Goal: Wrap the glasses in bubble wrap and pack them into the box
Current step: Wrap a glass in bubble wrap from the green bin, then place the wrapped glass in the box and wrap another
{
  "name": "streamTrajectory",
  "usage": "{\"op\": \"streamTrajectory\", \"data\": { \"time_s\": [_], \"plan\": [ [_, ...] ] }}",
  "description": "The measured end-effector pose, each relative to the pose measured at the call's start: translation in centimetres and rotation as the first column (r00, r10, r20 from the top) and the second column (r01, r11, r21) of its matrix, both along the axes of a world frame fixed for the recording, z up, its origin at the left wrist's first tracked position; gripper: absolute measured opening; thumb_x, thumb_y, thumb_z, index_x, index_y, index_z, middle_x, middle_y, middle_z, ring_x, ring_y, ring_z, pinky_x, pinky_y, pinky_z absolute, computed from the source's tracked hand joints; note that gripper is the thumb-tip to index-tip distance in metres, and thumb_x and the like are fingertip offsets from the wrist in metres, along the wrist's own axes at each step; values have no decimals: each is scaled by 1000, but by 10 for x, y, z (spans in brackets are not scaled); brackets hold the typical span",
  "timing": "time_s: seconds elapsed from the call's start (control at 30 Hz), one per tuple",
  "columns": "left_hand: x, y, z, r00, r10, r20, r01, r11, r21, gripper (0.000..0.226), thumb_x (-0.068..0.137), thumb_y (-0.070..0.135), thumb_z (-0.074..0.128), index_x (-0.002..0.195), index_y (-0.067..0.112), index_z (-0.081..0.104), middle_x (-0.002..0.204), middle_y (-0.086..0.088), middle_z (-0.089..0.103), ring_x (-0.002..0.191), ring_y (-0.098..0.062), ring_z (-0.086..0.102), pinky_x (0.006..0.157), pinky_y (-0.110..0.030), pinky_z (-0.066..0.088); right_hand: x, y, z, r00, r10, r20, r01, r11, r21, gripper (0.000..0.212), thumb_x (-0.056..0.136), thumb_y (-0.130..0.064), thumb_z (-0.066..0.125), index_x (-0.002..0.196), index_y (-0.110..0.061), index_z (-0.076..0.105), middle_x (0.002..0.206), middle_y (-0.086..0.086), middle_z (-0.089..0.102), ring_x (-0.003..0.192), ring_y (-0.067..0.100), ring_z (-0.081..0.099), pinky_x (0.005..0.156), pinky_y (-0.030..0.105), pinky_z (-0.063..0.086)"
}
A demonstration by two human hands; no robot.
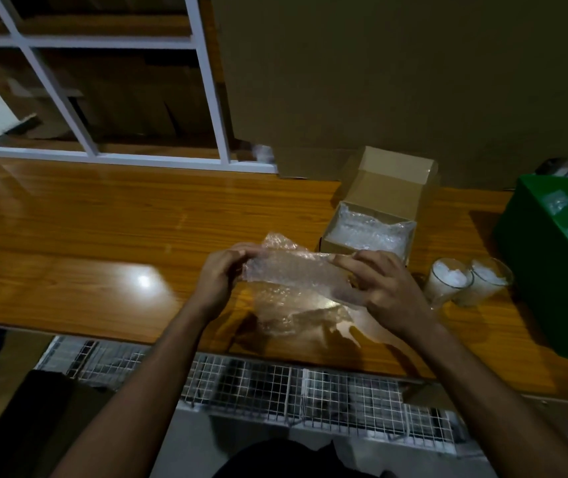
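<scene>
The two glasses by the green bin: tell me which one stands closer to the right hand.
The left glass, next to the right hand; the other glass stands beyond it, nearer the green bin.

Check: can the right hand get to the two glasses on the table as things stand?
Probably, once freed. The two glasses stand just beside the right hand with nothing between, but it grips the bubble wrap with the left hand.

Dim packing room or stockroom — wooden workbench (103,219), white shelving (206,81) holding flattened cardboard, large cardboard sheet (413,81), green crate (534,270) of bubble wrap
</scene>
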State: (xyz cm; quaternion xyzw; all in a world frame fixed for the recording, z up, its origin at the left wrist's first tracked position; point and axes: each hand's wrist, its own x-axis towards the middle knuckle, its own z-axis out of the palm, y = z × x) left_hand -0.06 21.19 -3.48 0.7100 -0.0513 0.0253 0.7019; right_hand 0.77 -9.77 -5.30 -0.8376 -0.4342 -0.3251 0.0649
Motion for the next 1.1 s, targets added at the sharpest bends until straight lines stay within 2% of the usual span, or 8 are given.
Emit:
{"op": "streamTrajectory", "data": {
  "time_s": [0.2, 0.27, 0.37, 0.47, 0.57, 0.73, 0.93, 1.1],
  "plan": [
    [3, 4, -6, 975, 2, 221, -55, 971, 232, 33, 100, 18, 44, 102, 8, 76, 111, -8, 70, 109, -16, 64, 91, -23, 49, -11, 3, -5, 972, -166, -165, 142, 979, -147, 18, 77, -17, 75, 80, -34, 72, 154, 1, 44, 133, 35, 46, 97, 51, 37],
    [5, 6, -8, 966, 10, 260, -87, 954, 287, 22, 98, 16, 56, 103, 13, 77, 109, -5, 70, 108, -13, 64, 89, -22, 50, -14, 10, -8, 905, -246, -346, 264, 964, 5, 26, 71, -8, 75, 80, -32, 70, 151, 0, 47, 134, 31, 41, 99, 50, 38],
    [10, 10, -13, 969, -6, 247, -89, 923, 374, 17, 94, 7, 66, 106, 15, 75, 112, -2, 68, 108, -9, 63, 84, -20, 50, -13, 18, -10, 742, -168, -650, 436, 856, 277, 26, 90, -7, 58, 96, -32, 64, 126, -6, 58, 119, 14, 50, 90, 33, 43],
    [20, 11, -23, 985, 106, 140, -152, 913, 379, 21, 95, 8, 64, 109, 21, 72, 116, 0, 68, 109, -12, 63, 87, -29, 54, -18, 24, -9, 668, -113, -735, 442, 855, 270, 22, 96, -11, 55, 107, -29, 61, 109, -14, 64, 97, -1, 59, 79, 21, 50],
    [30, 12, -32, 974, 220, 58, -220, 844, 489, 25, 96, 15, 62, 117, 26, 67, 119, -2, 67, 110, -22, 63, 87, -38, 53, -28, 29, -10, 667, -68, -742, 447, 834, 325, 22, 96, -12, 58, 112, -26, 63, 108, -17, 65, 93, -5, 60, 74, 21, 53],
    [33, -14, -31, 940, 128, 317, -335, 521, 785, 29, 91, 28, 61, 119, 28, 65, 135, -1, 56, 129, -28, 40, 99, -42, 28, -43, 11, -11, 695, -120, -709, 604, 631, 486, 21, 92, -7, 64, 108, -21, 65, 96, -18, 64, 90, -3, 61, 64, 10, 44],
    [48, -95, -18, 978, -75, 195, -109, 612, 783, 45, 95, 31, 61, 138, 32, 49, 139, -1, 50, 129, -24, 44, 102, -43, 40, -63, -20, -5, 757, -292, -584, 639, 518, 569, 20, 90, 0, 65, 104, -14, 66, 93, -5, 64, 81, 1, 58, 64, 10, 45],
    [65, -131, -30, 998, -54, 9, 29, 652, 757, 50, 91, 42, 65, 139, 37, 49, 140, -9, 51, 119, -30, 55, 97, -44, 52, -71, -47, -7, 754, -453, -476, 654, 448, 610, 18, 87, -5, 62, 105, -8, 64, 99, -2, 57, 79, 11, 56, 67, 18, 46]
  ]
}}
